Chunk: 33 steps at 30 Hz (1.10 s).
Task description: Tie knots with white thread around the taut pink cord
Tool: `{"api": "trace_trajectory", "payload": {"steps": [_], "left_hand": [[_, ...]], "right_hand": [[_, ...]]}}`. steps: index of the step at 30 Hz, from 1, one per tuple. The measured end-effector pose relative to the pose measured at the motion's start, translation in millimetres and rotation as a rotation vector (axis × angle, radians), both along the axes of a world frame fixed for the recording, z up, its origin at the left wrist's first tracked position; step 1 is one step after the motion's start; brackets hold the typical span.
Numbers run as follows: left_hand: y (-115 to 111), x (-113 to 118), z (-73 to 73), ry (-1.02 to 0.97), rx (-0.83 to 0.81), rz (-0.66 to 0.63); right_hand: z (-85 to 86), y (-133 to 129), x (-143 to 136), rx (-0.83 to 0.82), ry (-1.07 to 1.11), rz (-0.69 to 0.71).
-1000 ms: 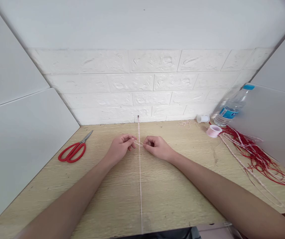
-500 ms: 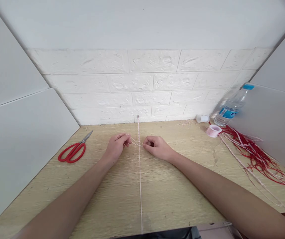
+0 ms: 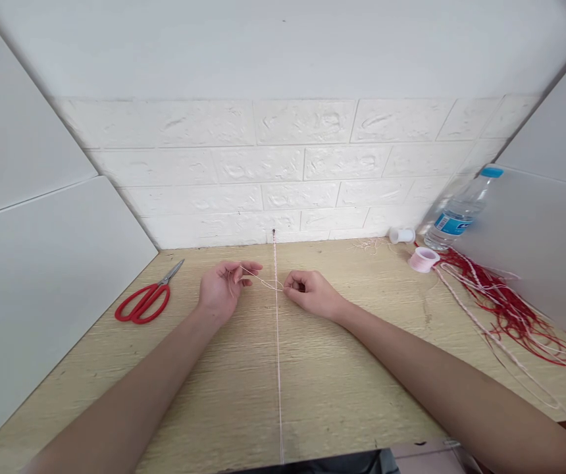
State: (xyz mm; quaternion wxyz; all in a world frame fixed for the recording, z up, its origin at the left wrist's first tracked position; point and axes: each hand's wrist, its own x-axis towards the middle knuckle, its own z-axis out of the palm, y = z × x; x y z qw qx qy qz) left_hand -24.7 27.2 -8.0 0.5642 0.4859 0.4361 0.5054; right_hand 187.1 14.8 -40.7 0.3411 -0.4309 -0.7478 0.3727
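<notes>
A thin pale cord (image 3: pixel 278 355) runs taut from a small dark hole at the wall's base toward the front edge, its far part braided in pink and white. Left of it, my left hand (image 3: pixel 224 286) is turned partly palm up, a fine thread looped over its fingers and held near the thumb. Right beside the cord, my right hand (image 3: pixel 310 291) pinches the other end of the crossing thread loops (image 3: pixel 269 284). These loops meet around the cord between both hands.
Red-handled scissors (image 3: pixel 148 299) lie at left. On the right are a pink thread spool (image 3: pixel 424 259), a white spool (image 3: pixel 402 235), a water bottle (image 3: pixel 455 217) leaning by the panel, and tangled red cords (image 3: pixel 514 313). A brick-pattern wall (image 3: pixel 283 164) stands behind.
My left hand has moved left, away from the cord, and turned with its fingers more spread, drawing the thread longer. My right hand has stayed nearly still.
</notes>
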Motion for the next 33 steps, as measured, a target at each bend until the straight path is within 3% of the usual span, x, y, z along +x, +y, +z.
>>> {"api": "trace_trajectory", "payload": {"steps": [4, 7, 13, 21, 28, 33], "left_hand": [[2.1, -0.9, -1.1, -0.081, -0.058, -0.023], [2.3, 0.6, -3.2, -0.035, -0.091, -0.013], [0.3, 3.9, -9.4, 0.260, -0.060, 0.068], [-6.4, 6.4, -10.6, 0.797, 0.182, 0.073], [-10.9, 8.1, -10.5, 1.067, 0.281, -0.104], [-10.3, 8.3, -10.7, 1.161, 0.307, -0.114]], "right_hand": [[0.4, -0.2, 0.0, -0.005, -0.013, 0.004], [1.0, -0.4, 0.4, -0.002, -0.027, 0.003], [1.7, 0.0, 1.0, 0.055, -0.003, -0.011], [6.6, -1.8, 2.5, 0.125, 0.190, -0.010], [3.8, -4.2, 2.1, -0.057, 0.334, 0.035], [0.8, -2.6, 1.1, -0.064, 0.251, -0.019]]}}
